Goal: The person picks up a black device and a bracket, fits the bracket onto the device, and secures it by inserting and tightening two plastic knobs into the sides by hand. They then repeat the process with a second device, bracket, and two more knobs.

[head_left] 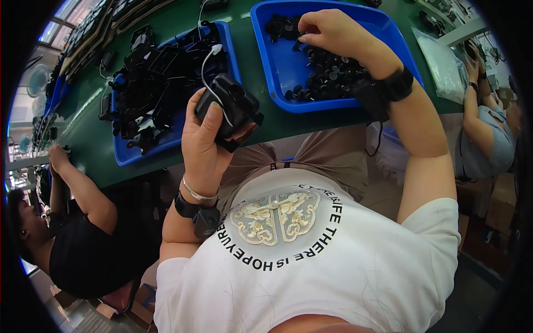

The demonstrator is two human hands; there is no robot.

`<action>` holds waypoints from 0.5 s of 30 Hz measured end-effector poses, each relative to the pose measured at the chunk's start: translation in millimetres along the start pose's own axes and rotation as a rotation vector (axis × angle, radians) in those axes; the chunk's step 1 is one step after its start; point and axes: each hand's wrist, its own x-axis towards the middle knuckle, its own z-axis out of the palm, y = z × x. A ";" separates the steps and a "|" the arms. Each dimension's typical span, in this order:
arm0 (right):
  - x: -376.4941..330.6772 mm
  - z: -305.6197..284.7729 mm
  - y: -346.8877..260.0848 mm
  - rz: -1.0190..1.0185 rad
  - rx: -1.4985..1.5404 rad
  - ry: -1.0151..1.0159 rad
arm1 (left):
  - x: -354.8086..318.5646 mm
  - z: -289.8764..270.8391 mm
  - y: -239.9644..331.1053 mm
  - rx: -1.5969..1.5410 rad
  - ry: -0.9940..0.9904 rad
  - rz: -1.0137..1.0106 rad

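Note:
My left hand (pixel 202 130) is wrapped round a black plastic housing (pixel 236 105), held up between the two trays. A thin white cable (pixel 205 64) ending in a white plug runs over the housing and past my thumb. My right hand (pixel 333 33) reaches into the right blue tray (pixel 280 94), its thumb and forefinger pinched together. Whatever lies between those fingertips is too small to make out. Beneath and beside that hand are many small round black parts (pixel 327 75), with a separate cluster of black pieces (pixel 282 26) in the far left corner.
A left blue tray (pixel 125 158) is heaped with black plastic parts (pixel 161 72) on the green table (pixel 89 150). Clear plastic bags (pixel 438 64) lie right of the trays. One person (pixel 94 238) sits at the left, another (pixel 488 133) at the right. Stacked racks (pixel 89 41) stand far left.

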 end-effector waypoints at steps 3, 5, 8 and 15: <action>18.6 14.1 -6.7 0.046 -0.141 -0.149 | -2.3 -1.3 -4.2 -0.015 -0.084 -0.084; 26.4 21.9 -6.9 0.063 -0.209 -0.225 | -2.6 2.1 -2.9 -0.001 -0.088 -0.096; 33.3 32.2 1.3 0.079 -0.360 -0.243 | -2.9 2.6 0.3 0.030 -0.098 -0.126; 32.4 34.2 -2.4 0.053 -0.398 -0.303 | -4.1 0.6 0.4 -0.010 -0.191 -0.162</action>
